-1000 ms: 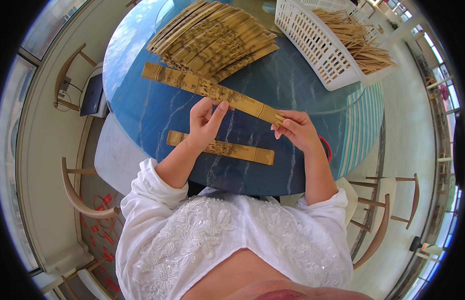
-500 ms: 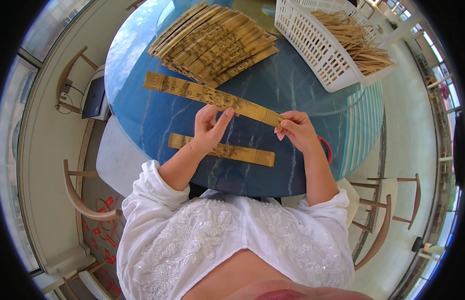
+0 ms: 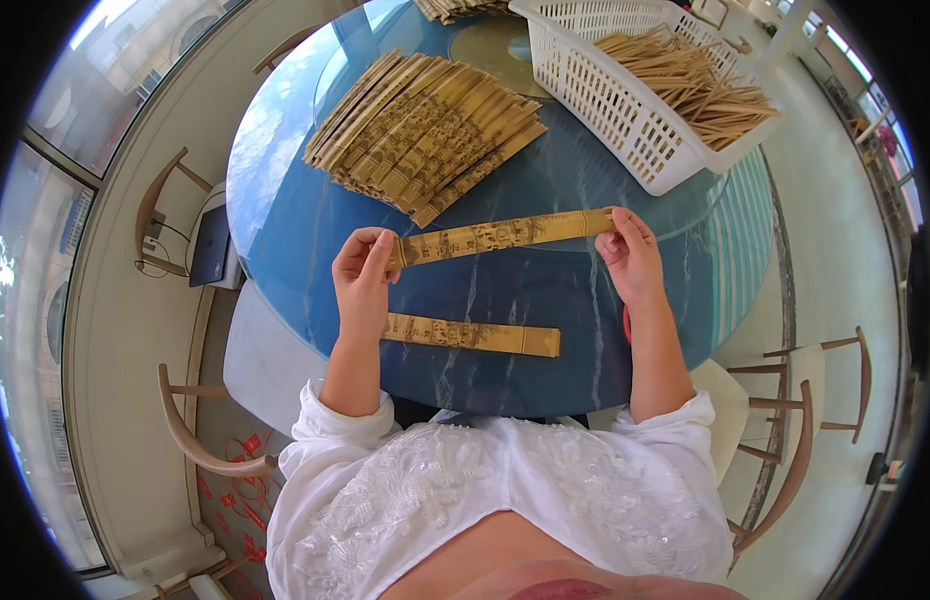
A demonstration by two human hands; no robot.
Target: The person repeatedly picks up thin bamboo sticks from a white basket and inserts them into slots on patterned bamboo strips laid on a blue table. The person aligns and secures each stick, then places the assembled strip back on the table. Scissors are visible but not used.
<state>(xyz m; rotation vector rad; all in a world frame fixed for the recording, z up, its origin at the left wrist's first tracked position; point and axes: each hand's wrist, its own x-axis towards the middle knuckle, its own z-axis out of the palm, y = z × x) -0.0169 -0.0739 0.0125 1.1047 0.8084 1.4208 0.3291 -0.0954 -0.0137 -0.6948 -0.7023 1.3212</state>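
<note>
A long gold-brown paper chopstick sleeve point(image 3: 505, 234) with dark printing is stretched between my hands above the table. My left hand point(image 3: 362, 275) pinches its left end between thumb and fingers. At the other end, slightly higher, my right hand point(image 3: 632, 255) grips the sleeve in the same way. Below it, nearer to me, a similar sleeve point(image 3: 475, 334) lies flat on the table, its left end hidden behind my left forearm. Beyond my hands a fanned pile of such sleeves point(image 3: 425, 130) rests on the table.
A white perforated plastic basket point(image 3: 625, 125) with many thin wooden sticks point(image 3: 695, 85) stands at the far right of the round blue table point(image 3: 525, 385). More sleeves point(image 3: 460, 10) lie at the far edge. A red object point(image 3: 627, 322) shows beside my right forearm. Wooden chairs point(image 3: 180, 420) surround the table.
My left hand has moved from the sleeve's middle to its left end. The right hand has risen and shifted right, so the sleeve now slopes up to the right instead of down.
</note>
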